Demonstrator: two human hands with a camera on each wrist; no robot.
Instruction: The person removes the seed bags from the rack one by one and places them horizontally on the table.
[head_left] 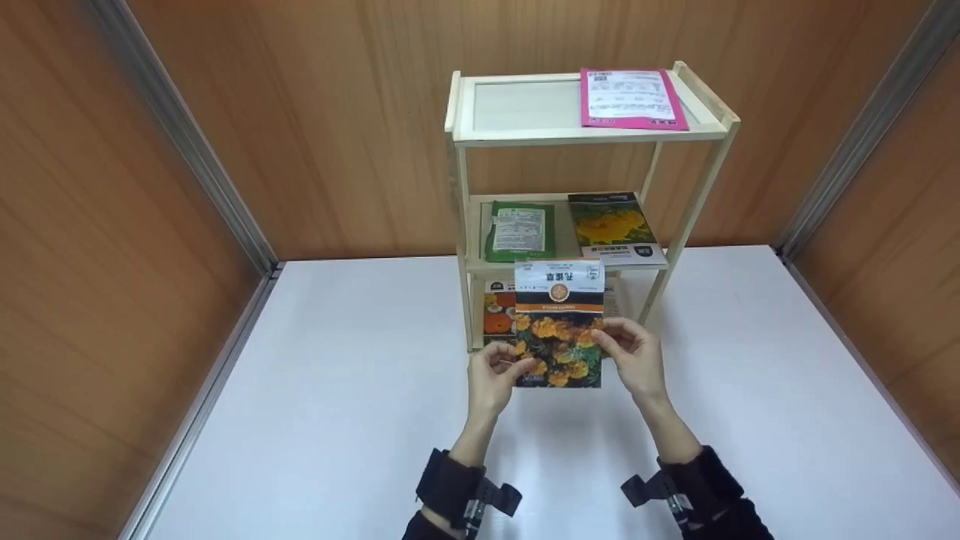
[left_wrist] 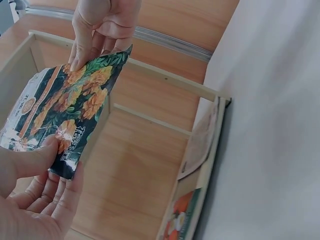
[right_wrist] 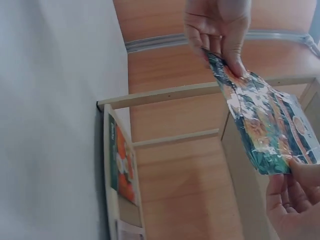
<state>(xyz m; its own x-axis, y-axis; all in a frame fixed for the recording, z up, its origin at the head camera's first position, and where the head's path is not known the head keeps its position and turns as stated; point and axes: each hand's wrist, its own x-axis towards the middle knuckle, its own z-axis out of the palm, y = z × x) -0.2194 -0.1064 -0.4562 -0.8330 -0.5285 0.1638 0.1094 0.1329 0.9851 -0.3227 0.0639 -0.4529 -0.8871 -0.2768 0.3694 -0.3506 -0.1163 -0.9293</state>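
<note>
A seed packet (head_left: 559, 322) printed with orange flowers is held up between both hands, just in front of a small wooden shelf unit (head_left: 457, 180). My left hand (head_left: 517, 367) pinches its lower left corner. My right hand (head_left: 606, 339) pinches its right edge. In the left wrist view the left hand (left_wrist: 47, 150) grips the packet (left_wrist: 65, 110) from below, with the right hand (left_wrist: 95, 50) above. In the right wrist view the right hand (right_wrist: 292, 170) holds the packet (right_wrist: 265, 125) at one end and the left hand (right_wrist: 220, 55) holds the other end.
The shelf unit stands on a white table (head_left: 337, 390) against wood-panelled walls. A pink packet (head_left: 630, 97) lies on its top tier, a green packet (head_left: 520, 230) and a yellow-flower packet (head_left: 615, 225) on the middle tier, and an orange-flower packet (head_left: 496, 311) on the bottom tier.
</note>
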